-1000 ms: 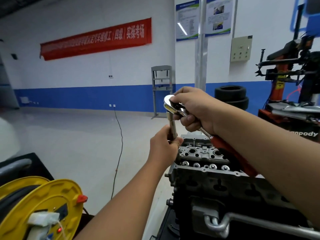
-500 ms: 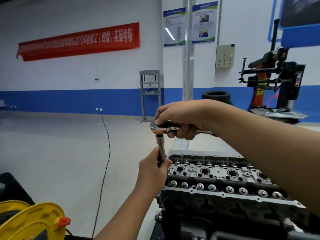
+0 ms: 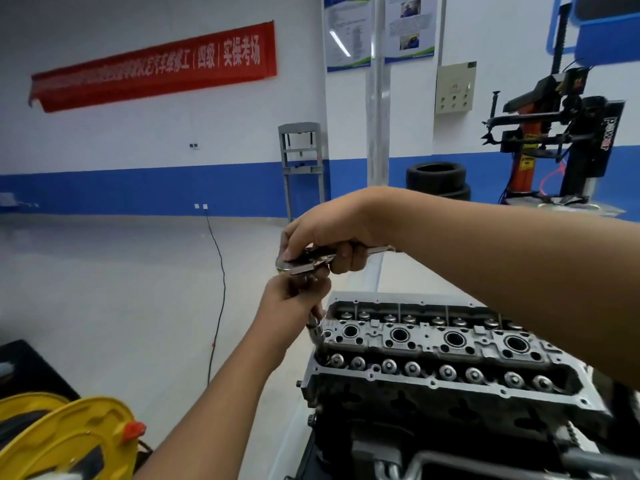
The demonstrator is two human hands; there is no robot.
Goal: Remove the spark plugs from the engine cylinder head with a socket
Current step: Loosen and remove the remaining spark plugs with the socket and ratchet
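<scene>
Red banner upper left, yellow cable reel lower left, stacked tyres and tyre changer at right.

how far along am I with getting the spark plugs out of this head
Done: nothing shows as removed; no loose plug is in view, and whether the four wells hold plugs cannot be told. In hand: the right hand grips the ratchet near its head, the left hand holds the extension just below, and the socket end sits at the left end of the cylinder head. Left: seemingly all four wells.
</scene>
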